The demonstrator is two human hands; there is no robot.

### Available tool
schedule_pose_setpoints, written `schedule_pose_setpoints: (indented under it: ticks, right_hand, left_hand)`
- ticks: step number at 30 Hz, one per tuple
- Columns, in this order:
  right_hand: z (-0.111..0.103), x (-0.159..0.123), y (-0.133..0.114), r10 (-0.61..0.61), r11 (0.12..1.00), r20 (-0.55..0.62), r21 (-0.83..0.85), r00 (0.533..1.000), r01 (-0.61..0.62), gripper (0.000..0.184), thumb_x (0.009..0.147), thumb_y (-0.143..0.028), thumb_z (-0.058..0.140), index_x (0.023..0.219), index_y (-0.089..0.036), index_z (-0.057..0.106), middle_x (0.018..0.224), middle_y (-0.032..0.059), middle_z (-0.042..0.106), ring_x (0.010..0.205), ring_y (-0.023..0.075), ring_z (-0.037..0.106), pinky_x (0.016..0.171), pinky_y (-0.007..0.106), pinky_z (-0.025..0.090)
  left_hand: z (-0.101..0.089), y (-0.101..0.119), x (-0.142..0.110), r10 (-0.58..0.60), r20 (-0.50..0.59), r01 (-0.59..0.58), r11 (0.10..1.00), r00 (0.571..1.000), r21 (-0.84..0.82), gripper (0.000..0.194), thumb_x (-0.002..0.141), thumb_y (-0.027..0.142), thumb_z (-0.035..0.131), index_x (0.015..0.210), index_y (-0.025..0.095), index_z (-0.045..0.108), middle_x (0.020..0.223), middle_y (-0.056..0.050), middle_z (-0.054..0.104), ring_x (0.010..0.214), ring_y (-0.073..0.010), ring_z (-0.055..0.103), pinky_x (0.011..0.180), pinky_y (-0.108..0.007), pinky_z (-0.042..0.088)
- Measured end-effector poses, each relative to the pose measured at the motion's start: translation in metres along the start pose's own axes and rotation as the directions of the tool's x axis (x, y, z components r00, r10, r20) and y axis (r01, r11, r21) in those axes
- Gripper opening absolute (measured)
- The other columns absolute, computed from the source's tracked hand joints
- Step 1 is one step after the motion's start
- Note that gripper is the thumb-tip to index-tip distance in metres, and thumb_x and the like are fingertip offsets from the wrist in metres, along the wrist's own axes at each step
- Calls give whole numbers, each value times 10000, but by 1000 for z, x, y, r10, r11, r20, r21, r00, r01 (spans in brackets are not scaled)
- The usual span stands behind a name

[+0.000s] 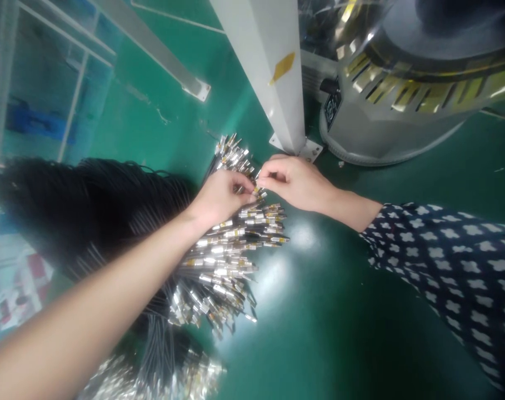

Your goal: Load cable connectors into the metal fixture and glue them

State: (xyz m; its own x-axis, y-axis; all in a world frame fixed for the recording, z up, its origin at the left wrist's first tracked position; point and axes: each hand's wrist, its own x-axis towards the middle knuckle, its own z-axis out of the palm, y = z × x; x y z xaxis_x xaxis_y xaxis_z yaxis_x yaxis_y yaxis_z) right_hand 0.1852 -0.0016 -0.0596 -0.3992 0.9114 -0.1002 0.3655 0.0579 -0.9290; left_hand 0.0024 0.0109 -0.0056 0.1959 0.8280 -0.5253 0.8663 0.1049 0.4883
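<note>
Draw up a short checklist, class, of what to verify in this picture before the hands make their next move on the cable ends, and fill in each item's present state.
1. Both hands on the work: ok. The left hand and right hand meet at one small connector.
2. Grip on that connector: cannot tell; the fingertips hide it and the picture is blurred.
3. Other connector ends lie fanned out within reach: ok.
4. Black cable bundle rests on the green table: ok.
5. Free room near the white post and the grey machine: not ok; the right hand is close to the post's foot.
</note>
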Motion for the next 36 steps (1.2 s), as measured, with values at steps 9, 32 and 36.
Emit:
schedule_pose_setpoints:
  ticks: [9, 32, 36]
  right_hand:
    - [5, -1, -3, 15, 1000, -39, 0, 999, -15, 137, 920, -227, 656, 800, -176, 699, 845, -23, 608, 663, 97, 479, 611, 271, 294]
    - [42, -6, -18, 219, 962, -290, 224, 932, -157, 182, 883, -160, 643, 704, -174, 611, 796, -20, 536, 667, 115, 478, 639, 271, 369]
    - [45, -7, -20, 221, 957, -279, 245, 934, -153, 177, 877, -155, 636, 704, -174, 609, 806, -15, 541, 677, 118, 491, 630, 267, 366]
  left_hand:
    - [-1, 0, -1, -101, 45, 106, 986, 994, -125, 126, 660, 257, 750, 725, 149, 761, 593, 23, 647, 550, -114, 474, 604, -277, 361]
    - [0, -4, -2, -145, 57, 155, 944, 988, -290, 118, 598, 241, 797, 633, 148, 735, 517, 44, 569, 500, -83, 421, 545, -247, 314]
    - [0, -3, -4, -172, 53, 180, 936, 984, -301, 149, 569, 236, 819, 641, 134, 737, 551, 34, 602, 526, -86, 455, 551, -237, 338]
